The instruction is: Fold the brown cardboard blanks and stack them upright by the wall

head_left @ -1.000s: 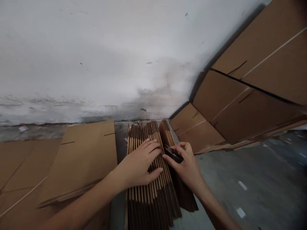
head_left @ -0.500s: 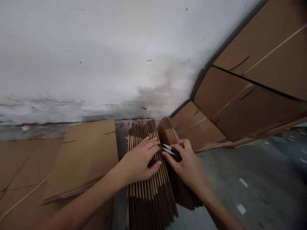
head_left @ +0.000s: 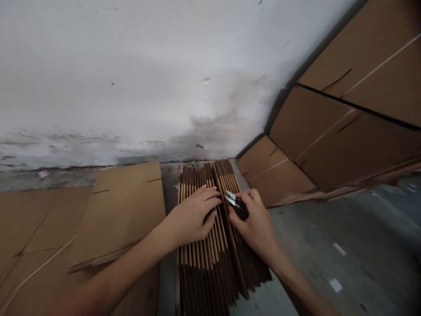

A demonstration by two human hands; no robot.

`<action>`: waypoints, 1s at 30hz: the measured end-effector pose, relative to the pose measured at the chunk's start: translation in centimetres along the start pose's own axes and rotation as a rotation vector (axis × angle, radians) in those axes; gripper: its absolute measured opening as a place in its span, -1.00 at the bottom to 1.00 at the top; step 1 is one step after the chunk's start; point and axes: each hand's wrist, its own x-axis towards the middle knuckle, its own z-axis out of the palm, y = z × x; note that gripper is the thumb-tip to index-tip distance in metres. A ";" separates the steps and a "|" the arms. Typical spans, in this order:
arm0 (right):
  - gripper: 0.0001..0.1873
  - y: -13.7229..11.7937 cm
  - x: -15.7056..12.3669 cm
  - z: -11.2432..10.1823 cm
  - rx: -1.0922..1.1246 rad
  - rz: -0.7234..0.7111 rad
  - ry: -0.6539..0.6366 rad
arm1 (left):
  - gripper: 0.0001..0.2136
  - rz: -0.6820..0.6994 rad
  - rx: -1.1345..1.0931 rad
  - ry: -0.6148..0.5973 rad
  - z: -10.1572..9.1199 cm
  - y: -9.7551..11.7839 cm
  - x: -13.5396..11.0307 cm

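Left hand (head_left: 192, 215): we lay it flat, fingers spread, on the brown stack of folded cardboard sheets standing on edge (head_left: 210, 245).
Right hand (head_left: 255, 224): our fingers curl tight around small black-handled snips (head_left: 235, 202).
Stack: on the grey floor (head_left: 329, 245), near the white wall (head_left: 148, 74).

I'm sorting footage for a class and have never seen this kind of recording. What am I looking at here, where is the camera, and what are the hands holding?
No machine here: a person films their own bare hands with a camera worn on the head, looking forward and down. On the grey floor, by a white wall, a bundle of folded cardboard sheets stands on edge. The left hand lies spread on top of its edges. The right hand presses the bundle's right side and grips small snips with a dark handle and pale metal blades. Flat cardboard lies to the left; larger flattened boxes lean at the right.
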 end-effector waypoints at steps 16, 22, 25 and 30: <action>-0.88 -0.1 -0.4 -0.2 -0.051 -0.040 -0.024 | -0.73 -0.014 0.027 -0.009 0.0 -0.1 -0.3; -0.84 0.1 -0.4 0.1 -0.040 -0.061 -0.010 | -0.74 -0.104 -0.063 0.080 -0.3 -0.2 -0.2; -0.83 0.2 -0.4 0.2 -0.038 -0.183 -0.049 | -0.74 -0.198 0.022 0.178 -0.3 -0.4 -0.1; -0.77 0.1 -0.4 -0.1 0.028 -0.296 -0.136 | -0.71 -0.293 0.095 0.241 -0.2 -0.6 0.0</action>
